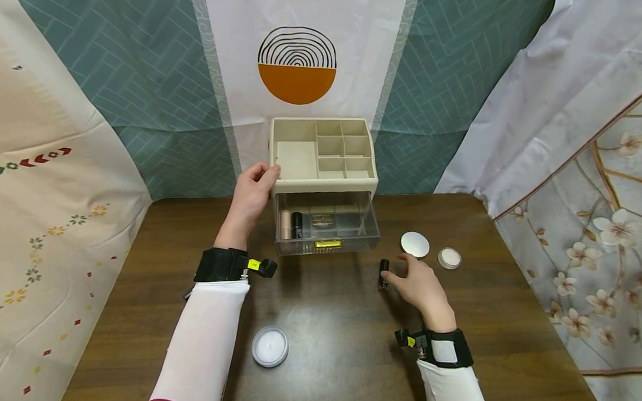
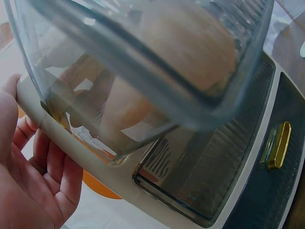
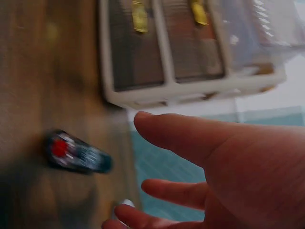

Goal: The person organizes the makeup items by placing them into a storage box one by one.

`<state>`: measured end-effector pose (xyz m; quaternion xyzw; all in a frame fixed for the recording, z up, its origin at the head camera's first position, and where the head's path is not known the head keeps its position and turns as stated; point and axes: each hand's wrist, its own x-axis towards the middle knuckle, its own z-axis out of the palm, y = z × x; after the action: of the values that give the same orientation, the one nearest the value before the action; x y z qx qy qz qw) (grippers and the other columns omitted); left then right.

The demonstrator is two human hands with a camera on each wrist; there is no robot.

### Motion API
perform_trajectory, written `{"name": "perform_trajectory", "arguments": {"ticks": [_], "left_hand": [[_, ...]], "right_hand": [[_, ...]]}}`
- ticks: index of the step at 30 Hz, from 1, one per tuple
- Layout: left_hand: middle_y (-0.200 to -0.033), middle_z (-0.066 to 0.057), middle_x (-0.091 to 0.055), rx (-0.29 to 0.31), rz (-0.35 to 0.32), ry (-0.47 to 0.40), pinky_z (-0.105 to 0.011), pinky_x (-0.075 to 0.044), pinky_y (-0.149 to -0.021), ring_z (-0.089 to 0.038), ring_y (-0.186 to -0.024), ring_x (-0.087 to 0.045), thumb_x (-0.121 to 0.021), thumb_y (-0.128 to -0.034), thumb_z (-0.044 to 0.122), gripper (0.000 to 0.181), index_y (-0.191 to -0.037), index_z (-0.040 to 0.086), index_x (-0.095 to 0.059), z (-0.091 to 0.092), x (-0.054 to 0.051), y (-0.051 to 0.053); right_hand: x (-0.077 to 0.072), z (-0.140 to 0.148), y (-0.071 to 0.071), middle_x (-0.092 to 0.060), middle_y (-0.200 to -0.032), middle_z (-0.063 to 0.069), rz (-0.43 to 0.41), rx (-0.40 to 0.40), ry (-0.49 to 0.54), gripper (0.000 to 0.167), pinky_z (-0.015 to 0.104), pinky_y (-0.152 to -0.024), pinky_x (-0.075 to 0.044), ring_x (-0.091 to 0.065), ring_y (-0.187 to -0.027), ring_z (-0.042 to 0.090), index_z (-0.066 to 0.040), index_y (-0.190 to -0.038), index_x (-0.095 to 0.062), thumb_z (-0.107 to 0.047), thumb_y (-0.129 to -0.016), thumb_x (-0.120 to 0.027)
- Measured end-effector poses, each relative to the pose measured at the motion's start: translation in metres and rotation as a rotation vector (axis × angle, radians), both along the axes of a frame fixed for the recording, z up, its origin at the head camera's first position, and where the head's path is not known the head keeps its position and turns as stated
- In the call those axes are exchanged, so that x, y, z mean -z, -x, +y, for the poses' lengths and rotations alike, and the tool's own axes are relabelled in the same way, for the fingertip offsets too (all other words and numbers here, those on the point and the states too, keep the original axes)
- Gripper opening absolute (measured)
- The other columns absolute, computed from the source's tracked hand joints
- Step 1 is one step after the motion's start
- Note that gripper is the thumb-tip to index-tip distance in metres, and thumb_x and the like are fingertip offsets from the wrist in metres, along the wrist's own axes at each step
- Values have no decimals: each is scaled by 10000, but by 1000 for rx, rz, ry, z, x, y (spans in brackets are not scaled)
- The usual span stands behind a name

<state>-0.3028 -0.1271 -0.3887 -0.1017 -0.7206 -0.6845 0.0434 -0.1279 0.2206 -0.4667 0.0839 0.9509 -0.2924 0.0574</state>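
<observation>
My left hand (image 1: 252, 192) grips the left edge of a cream makeup organizer (image 1: 324, 186); in the left wrist view, its fingers curl around the cream side. The clear top drawer (image 1: 351, 247) stands pulled out, holding a beige tube (image 1: 285, 224), a black tube (image 1: 296, 225) and a gold-marked item (image 1: 322, 220). A small dark lipstick tube (image 1: 384, 267) stands on the table right of the drawer. My right hand (image 1: 419, 285) is beside it with fingers spread; the right wrist view shows a gap between the fingers and the red-ended tube (image 3: 78, 152).
A white round lid or disc (image 1: 415, 244) lies beyond my right hand, with a small round jar (image 1: 449, 258) right of it. Near my left forearm sits a white round jar (image 1: 270, 347). Cloth hangs behind the wooden table (image 1: 328, 301) and at both sides.
</observation>
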Motion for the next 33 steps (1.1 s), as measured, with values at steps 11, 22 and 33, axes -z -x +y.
{"name": "perform_trajectory", "arguments": {"ticks": [11, 22, 33], "left_hand": [[-840, -42, -464, 12, 8, -2, -316, -379, -700, -208, -805, -473, -643, -1075, 349, 327, -848, 129, -561, 3, 1, -1], [-863, -52, -463, 3, -3, 3, -334, -371, -732, -216, -854, -475, -643, -1068, 372, 335, -852, 129, -561, -1, -1, 1], [-817, -35, -459, 13, 14, 5, -293, -376, -655, -175, -722, -453, -636, -1076, 351, 331, -859, 112, -565, -1, 0, 0]], "right_hand": [[30, -21, 22, -538, -1386, 382, -35, 53, -73, 755, 650, -958, -516, -614, -1193, 545, 31, -1530, -465, -399, -979, -751], [35, -17, 21, -616, -1340, 356, -19, 21, -80, 639, 635, -991, -509, -620, -1215, 519, 67, -1494, -495, -163, -939, -715], [34, -14, 19, -663, -1279, 322, -44, 30, -38, 615, 571, -873, -548, -677, -1042, 440, 33, -1473, -519, -202, -923, -659]]}}
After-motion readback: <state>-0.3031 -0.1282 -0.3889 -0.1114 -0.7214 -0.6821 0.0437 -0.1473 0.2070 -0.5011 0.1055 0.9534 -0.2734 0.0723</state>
